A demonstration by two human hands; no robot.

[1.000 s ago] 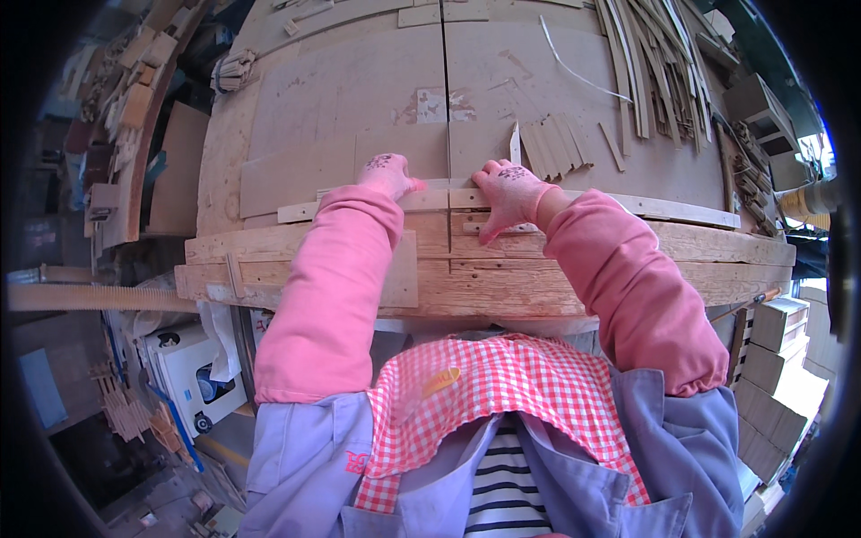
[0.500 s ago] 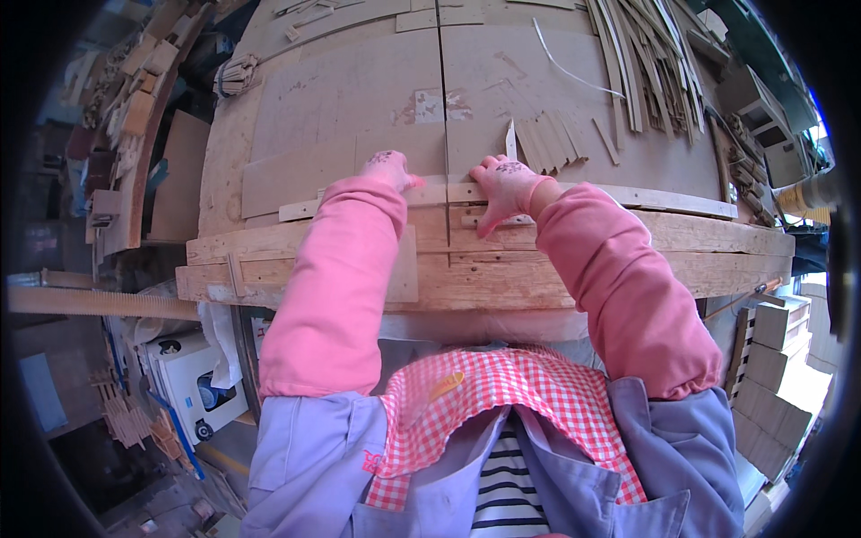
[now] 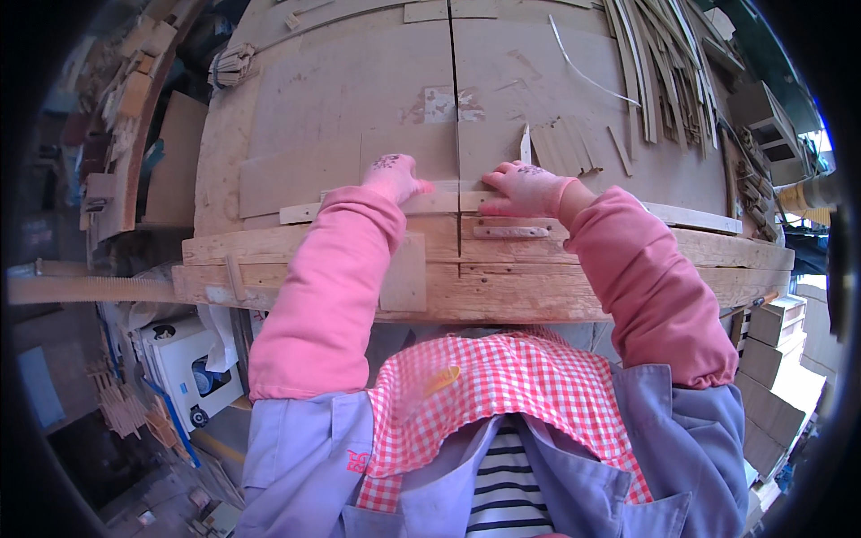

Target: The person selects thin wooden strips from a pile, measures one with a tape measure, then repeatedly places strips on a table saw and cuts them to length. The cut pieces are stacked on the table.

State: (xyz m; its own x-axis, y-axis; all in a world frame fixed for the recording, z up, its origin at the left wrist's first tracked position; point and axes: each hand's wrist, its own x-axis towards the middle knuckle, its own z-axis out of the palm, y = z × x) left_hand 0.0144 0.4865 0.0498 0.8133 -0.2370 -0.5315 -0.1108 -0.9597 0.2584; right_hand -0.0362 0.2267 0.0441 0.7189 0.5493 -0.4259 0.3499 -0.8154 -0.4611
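My left hand (image 3: 393, 177), in a pink glove, rests on the near edge of a thin brown panel (image 3: 408, 143), its thumb stretched toward the right and its other fingers partly hidden. Across the dark slot (image 3: 455, 81) in the bench, my right hand (image 3: 527, 190), gloved alike, lies with fingers apart, pointing left. Both hands are over a long pale wooden strip (image 3: 691, 218) that runs across the bench. Just in front of the right hand sits a small wooden block (image 3: 509, 232) with holes. Behind that hand lies a narrow white pointed piece (image 3: 526, 143).
Short thin wooden slats (image 3: 565, 146) lie beyond my right hand, with a heap of long strips (image 3: 668, 72) farther right. A white curved band (image 3: 574, 67) crosses the panel. At the bench's front edge (image 3: 529, 291) a flat rectangular piece (image 3: 404, 273) lies left of the slot.
My right hand has turned and drawn its thumb back from the small block, which is now uncovered. My left hand stays nearly in place. The whole view has shifted slightly.
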